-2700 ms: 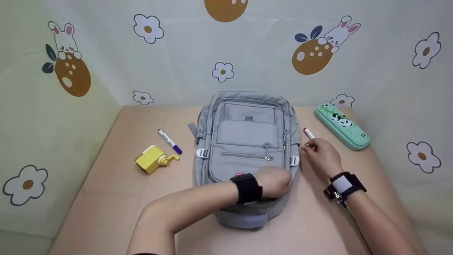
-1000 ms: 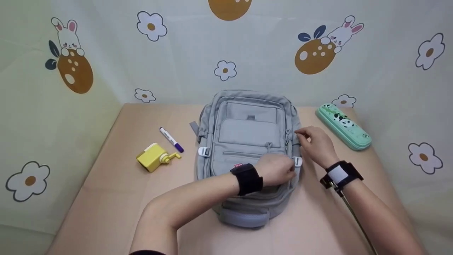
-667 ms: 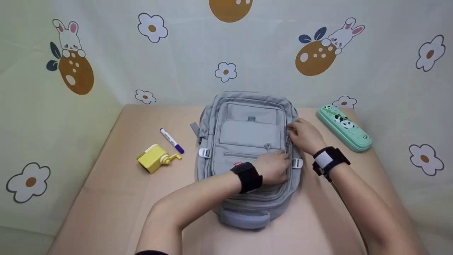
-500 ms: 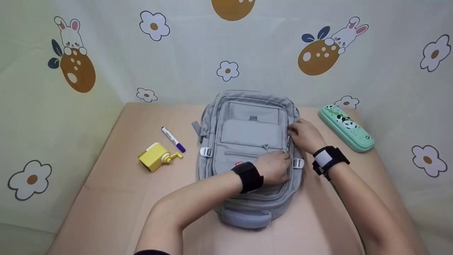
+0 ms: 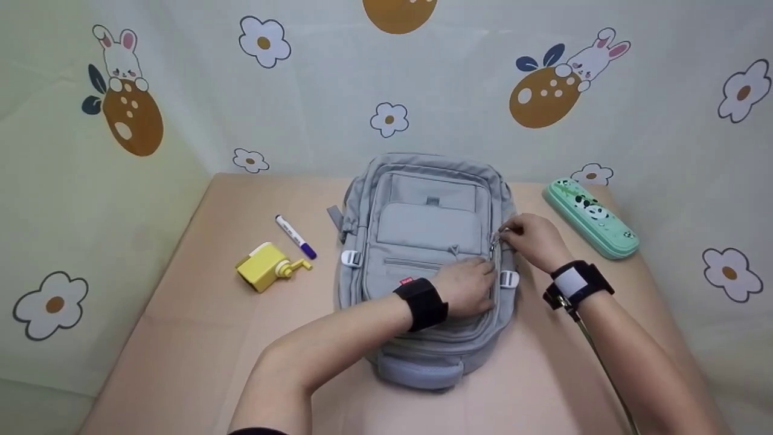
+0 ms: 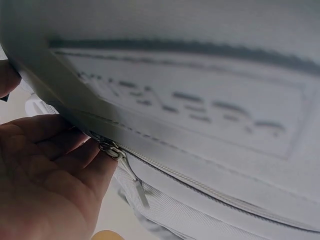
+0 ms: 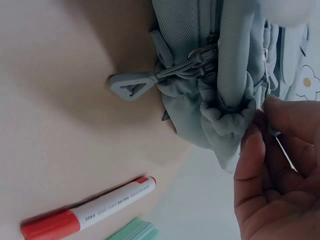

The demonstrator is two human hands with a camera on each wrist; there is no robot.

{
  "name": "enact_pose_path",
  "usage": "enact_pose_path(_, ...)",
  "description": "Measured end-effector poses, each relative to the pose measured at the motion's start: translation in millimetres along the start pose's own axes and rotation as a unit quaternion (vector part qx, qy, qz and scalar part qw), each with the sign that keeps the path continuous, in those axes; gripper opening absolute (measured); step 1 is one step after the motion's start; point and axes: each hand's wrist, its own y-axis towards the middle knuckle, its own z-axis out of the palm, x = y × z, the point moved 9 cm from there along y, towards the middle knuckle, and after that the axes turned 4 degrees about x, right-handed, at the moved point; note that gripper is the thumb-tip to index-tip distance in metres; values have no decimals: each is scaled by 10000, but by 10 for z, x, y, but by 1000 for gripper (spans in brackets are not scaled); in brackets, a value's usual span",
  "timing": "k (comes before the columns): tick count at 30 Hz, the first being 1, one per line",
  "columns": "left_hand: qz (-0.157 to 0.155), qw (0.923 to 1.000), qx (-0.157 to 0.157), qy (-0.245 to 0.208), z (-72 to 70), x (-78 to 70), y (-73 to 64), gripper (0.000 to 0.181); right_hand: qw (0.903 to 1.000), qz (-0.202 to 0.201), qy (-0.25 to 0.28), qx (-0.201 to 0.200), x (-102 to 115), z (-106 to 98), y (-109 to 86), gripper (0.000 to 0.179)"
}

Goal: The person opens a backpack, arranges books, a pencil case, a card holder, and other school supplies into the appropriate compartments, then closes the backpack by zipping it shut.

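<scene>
A grey backpack (image 5: 432, 226) lies front side up in the middle of the table. My left hand (image 5: 465, 287) rests on its lower right front, fingers reaching over the edge beside the zipper. The left wrist view shows those fingertips touching the bag next to a metal zipper slider (image 6: 111, 149). At the bag's right side, my right hand (image 5: 537, 241) pinches a zipper pull (image 7: 274, 132) between thumb and fingers. A red-capped white marker (image 7: 90, 210) lies near that hand in the right wrist view; the hand hides it in the head view.
A green panda pencil case (image 5: 592, 219) lies at the back right. On the left are a purple-capped marker (image 5: 296, 237) and a yellow pencil sharpener with a crank (image 5: 261, 267). Patterned curtain (image 5: 320, 84) surrounds the table (image 5: 199, 338) behind and at the sides.
My right hand left the red-capped marker's side, reached the bag's right edge, then drew slightly toward me. My left hand slid a little up the bag and its fingers loosened.
</scene>
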Motion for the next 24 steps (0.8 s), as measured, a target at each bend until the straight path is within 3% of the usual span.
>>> enact_pose_path(8,-45,9998,94,-174,32,35,1,68,9929,-854,-701,-431,214,-92,-344,7)
enact_pose_path(11,-40,9997,107,-201,40,51,-4,71,9889,-1076,-941,-392,311,-65,-441,7)
enact_pose_path(24,7,9973,-39,-740,21,60,-24,73,9847,-990,-1248,710,463,47,-668,5)
